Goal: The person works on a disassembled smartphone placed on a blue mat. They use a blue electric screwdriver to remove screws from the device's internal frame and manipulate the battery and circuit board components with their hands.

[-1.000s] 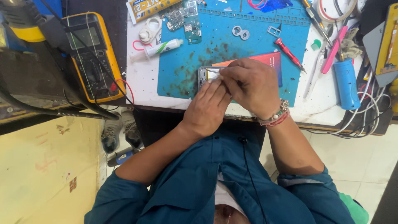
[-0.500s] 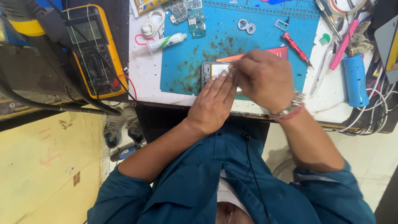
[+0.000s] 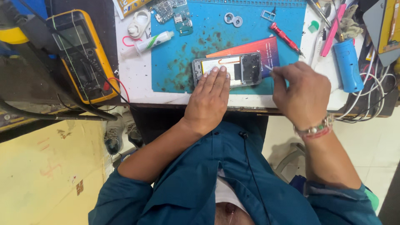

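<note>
Two hands work at an opened phone (image 3: pixel 227 70) lying on the blue mat (image 3: pixel 175 62) in the upper middle of the frame. The left hand (image 3: pixel 209 100) lies flat and open, fingertips pressing the phone's near edge. The right hand (image 3: pixel 301 95), at the phone's right end, pinches something too small to identify. Half a second ago both hands covered the phone; now the right one has moved aside.
</note>
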